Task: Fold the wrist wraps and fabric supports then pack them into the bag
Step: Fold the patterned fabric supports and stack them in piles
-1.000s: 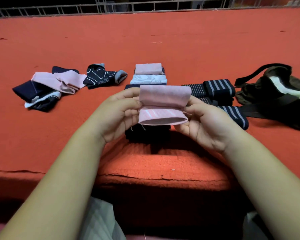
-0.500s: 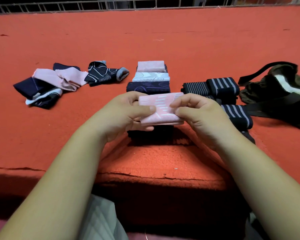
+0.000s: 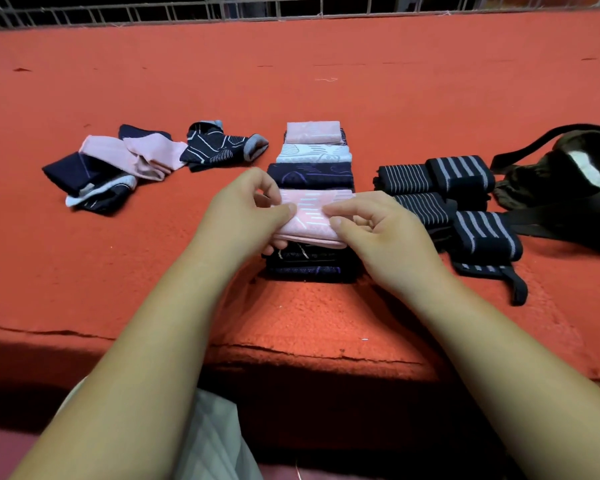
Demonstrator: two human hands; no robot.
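pink folded support (image 3: 310, 220): centre, lying flat over dark folded pile (image 3: 309, 268), long axis 9-to-3 o'clock | left hand (image 3: 243, 209): pinches its 9 o'clock end | right hand (image 3: 378, 233): pinches its 3 o'clock end | striped wrist wraps (image 3: 458, 174): 3 o'clock | bag (image 3: 568, 174): beyond them, 2 o'clock | unfolded heap (image 3: 118, 164): 10 o'clock

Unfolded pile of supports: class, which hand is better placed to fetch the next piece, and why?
Probably the left hand: it lies toward the unfolded pile; the right hand is nearer the striped wraps. Both pinch the pink support.
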